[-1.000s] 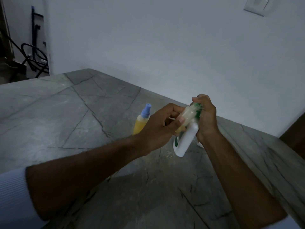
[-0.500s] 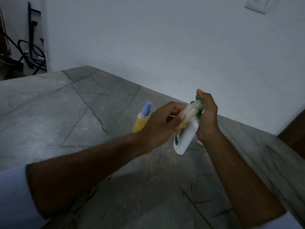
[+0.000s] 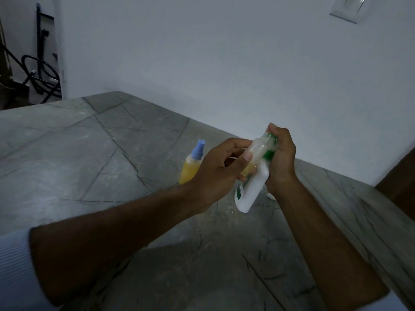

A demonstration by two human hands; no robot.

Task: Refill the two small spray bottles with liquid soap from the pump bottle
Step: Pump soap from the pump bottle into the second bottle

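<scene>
1. Compared with one second ago, both hands and the two bottles they hold are seen slightly higher, and the small bottle's mouth is pressed closer to the pump head; the grips themselves look unchanged.
2. At left on the grey stone countertop [image 3: 94, 158], the capped spray bottle [image 3: 190, 167] is noted upright, yellow liquid nearly to its shoulder, blue sprayer fitted. It is judged already refilled.
3. The left hand [image 3: 219, 173] is curled round the open spray bottle [image 3: 256, 151], thumb across its front. The bottle is held tilted, mouth up and to the right; yellow liquid is seen only in its lower part.
4. The white pump bottle [image 3: 250, 190] is held off the countertop, tilted, its base towards the camera and its green pump head at the small bottle's mouth.
5. The right hand [image 3: 280, 162] is wrapped over the pump head, fingers closed on it; whether the plunger is depressed cannot be told.
6. Judgement: the second refill is under way and far from complete. More strokes appear needed, after which the sprayer, not identified in view, must be refitted.
</scene>
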